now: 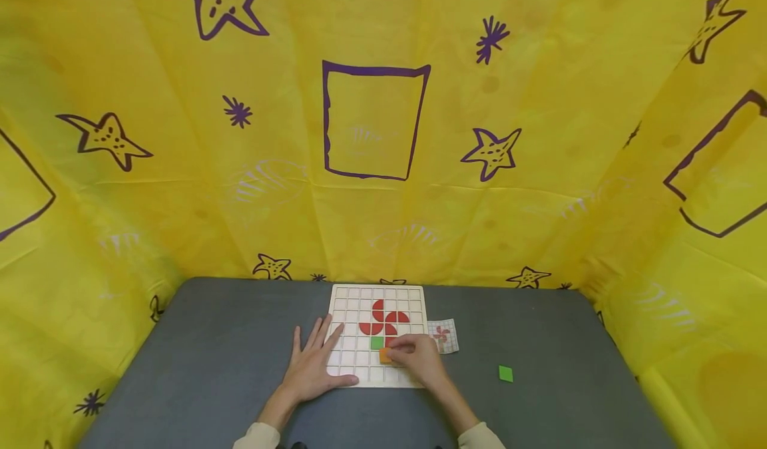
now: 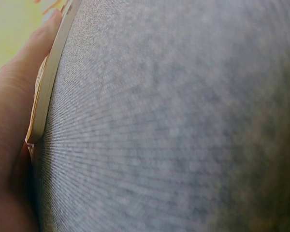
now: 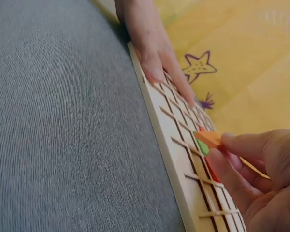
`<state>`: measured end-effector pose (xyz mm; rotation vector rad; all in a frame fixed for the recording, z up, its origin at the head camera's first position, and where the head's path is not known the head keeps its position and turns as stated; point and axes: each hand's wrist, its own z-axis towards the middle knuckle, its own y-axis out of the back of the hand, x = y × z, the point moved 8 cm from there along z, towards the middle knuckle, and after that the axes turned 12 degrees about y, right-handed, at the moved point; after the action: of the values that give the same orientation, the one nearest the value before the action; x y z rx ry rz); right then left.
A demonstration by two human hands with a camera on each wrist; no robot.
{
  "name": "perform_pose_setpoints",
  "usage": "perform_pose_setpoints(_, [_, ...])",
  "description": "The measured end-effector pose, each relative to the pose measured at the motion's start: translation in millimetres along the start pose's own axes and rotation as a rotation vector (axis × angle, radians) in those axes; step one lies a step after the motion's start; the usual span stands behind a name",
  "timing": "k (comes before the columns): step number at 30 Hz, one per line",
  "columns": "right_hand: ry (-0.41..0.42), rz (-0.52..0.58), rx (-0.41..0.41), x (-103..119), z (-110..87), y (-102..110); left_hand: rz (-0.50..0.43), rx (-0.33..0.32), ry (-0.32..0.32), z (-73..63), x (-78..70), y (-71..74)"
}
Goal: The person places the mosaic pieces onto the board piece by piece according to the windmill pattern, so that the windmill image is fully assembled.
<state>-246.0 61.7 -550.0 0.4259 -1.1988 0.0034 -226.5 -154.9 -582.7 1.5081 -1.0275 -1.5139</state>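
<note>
A pale wooden grid board (image 1: 347, 358) lies on the dark grey table. Several red quarter-round pieces (image 1: 378, 311) form a pinwheel in its cells, and a green square tile (image 1: 377, 343) sits just below them. My right hand (image 1: 417, 358) pinches an orange tile (image 1: 385, 356) between thumb and fingertips over the lower middle cells; in the right wrist view the orange tile (image 3: 210, 139) is tilted near the green one. Spread across the board's left edge, my left hand (image 1: 311, 364) rests with straight fingers, its thumb along the lower left corner.
Beside the board's right edge lies a small printed card (image 1: 443, 336) with a pinwheel pattern on a grid. Farther right, a loose green tile (image 1: 506, 374) lies on the table (image 1: 539, 329). A yellow patterned curtain (image 1: 371, 222) hangs behind and around the table.
</note>
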Motion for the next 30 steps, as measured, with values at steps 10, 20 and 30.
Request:
perform_pose_setpoints(10, [-0.074, -0.037, -0.001, -3.6, 0.9, -14.7, -0.004, -0.024, -0.013, -0.2, 0.1, 0.4])
perform_pose_setpoints(20, [-0.088, -0.198, -0.020, 1.2, 3.7, -18.1, -0.001, -0.030, -0.014, 0.4, 0.0, 0.4])
perform_pose_setpoints(30, [-0.050, -0.260, -0.014, 1.4, 4.4, -21.2, 0.021, 0.002, 0.000, 1.0, 0.9, -0.9])
